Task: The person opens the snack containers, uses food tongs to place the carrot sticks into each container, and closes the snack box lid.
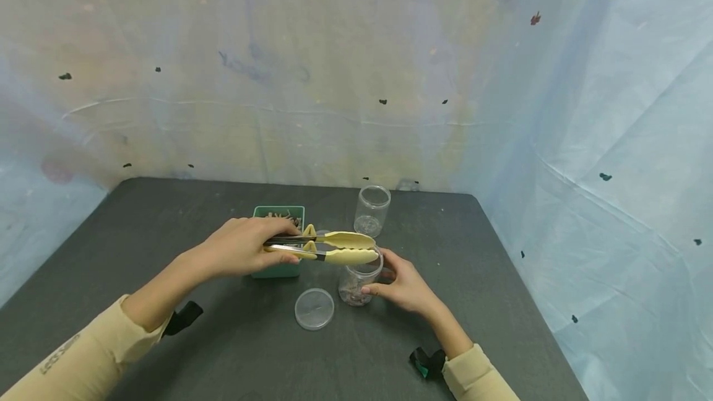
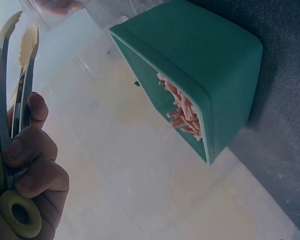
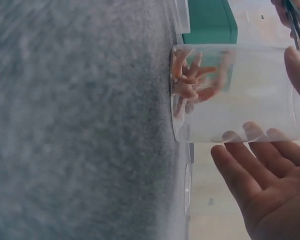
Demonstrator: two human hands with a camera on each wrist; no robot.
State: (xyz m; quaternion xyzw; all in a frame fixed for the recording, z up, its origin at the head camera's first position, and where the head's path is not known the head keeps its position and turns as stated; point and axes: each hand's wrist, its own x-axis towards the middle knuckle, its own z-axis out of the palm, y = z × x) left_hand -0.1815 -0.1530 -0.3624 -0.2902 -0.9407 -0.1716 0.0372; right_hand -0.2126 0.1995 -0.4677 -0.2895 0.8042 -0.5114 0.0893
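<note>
My left hand (image 1: 239,247) grips a pair of tongs (image 1: 350,257) with yellow scalloped tips and metal arms. The tips stand a little apart, over the mouth of a clear jar (image 3: 260,100). Around that jar my right hand (image 1: 408,286) curls, thumb on one side and fingers on the other. Pinkish-brown branching pieces (image 3: 192,85) lie at the jar's bottom. A green bin (image 2: 205,55) beside the left hand holds more such pieces (image 2: 182,110); the left hand and tongs partly cover it in the head view.
On the dark table (image 1: 234,357), a round clear lid (image 1: 314,309) lies flat just left of the jar. Behind it stands a second clear jar (image 1: 372,209). A pale sheet (image 1: 312,67) hangs along the table's back and sides.
</note>
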